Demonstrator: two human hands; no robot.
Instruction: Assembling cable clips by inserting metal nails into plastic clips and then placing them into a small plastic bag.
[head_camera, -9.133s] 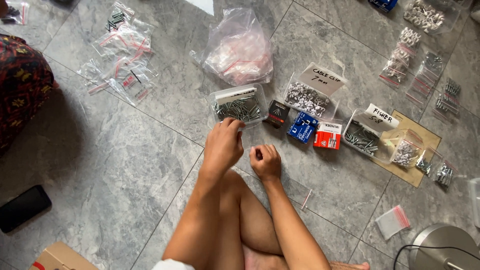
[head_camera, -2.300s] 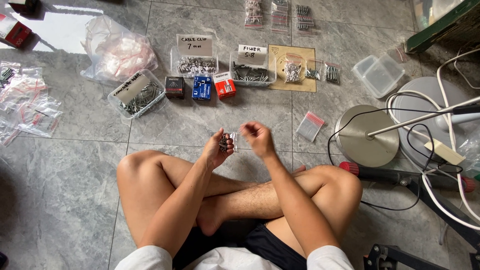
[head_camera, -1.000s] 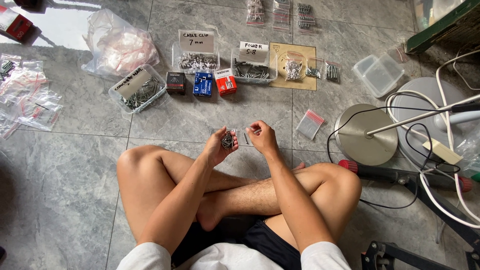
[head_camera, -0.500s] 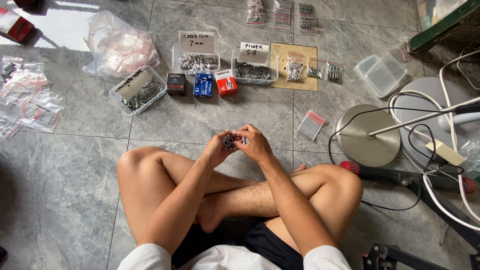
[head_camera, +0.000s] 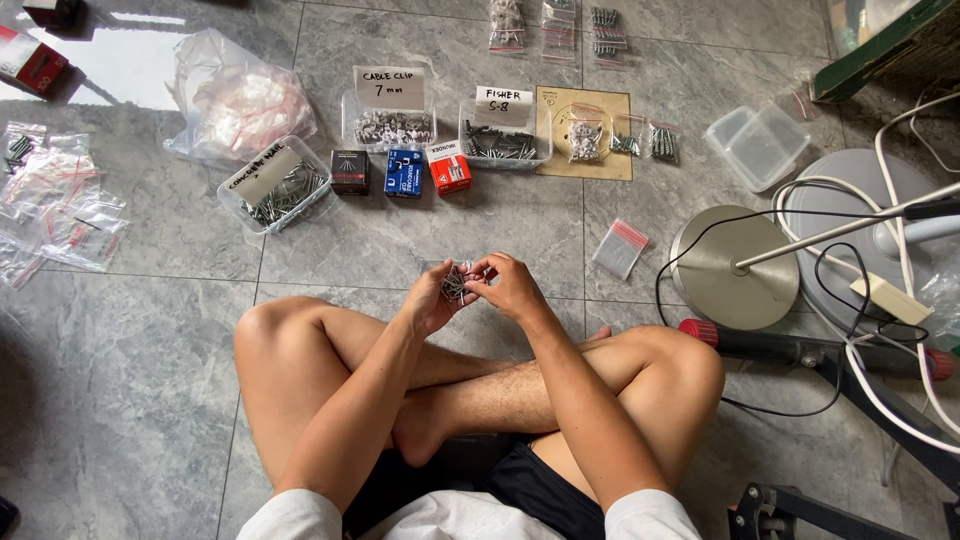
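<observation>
- Far left on the grey tile floor (head_camera: 130, 380), a scatter of small clear bags with red strips (head_camera: 60, 205) lies well apart from the hands
- Further in, a crumpled plastic bag (head_camera: 235, 100) sits just behind an open clear tub of nails (head_camera: 275, 190) with a paper label across it
- Next come three small boxes side by side, one black (head_camera: 349, 171), one blue (head_camera: 403, 172), one red and white (head_camera: 449, 166), with two labelled clear tubs behind them holding pale clips (head_camera: 390, 125) and dark plugs (head_camera: 503, 142)
- The left hand (head_camera: 432, 298) is cupped, palm turned inward, fingers curled round a small bag of dark metal pieces (head_camera: 457, 283); it bears the bag's weight
- The bag sits between the two hands, above the crossed shins and near the row of boxes; it looks bunched, so no long axis can be told
- The right hand (head_camera: 512, 288) touches the bag from its right side, thumb and forefinger pinched at its upper edge, the other fingers folded; whether they grip the bag's mouth or a single piece inside is too small to tell
- Both hands are equally close, meeting at the bag
- To the right, a brown card (head_camera: 590, 105) carries more small packets, and one empty red-strip bag (head_camera: 620, 248) lies alone on the floor
- Far right stand a round metal lamp base (head_camera: 725, 275), empty clear tubs (head_camera: 760, 145) and tangled cables (head_camera: 860, 300)
</observation>
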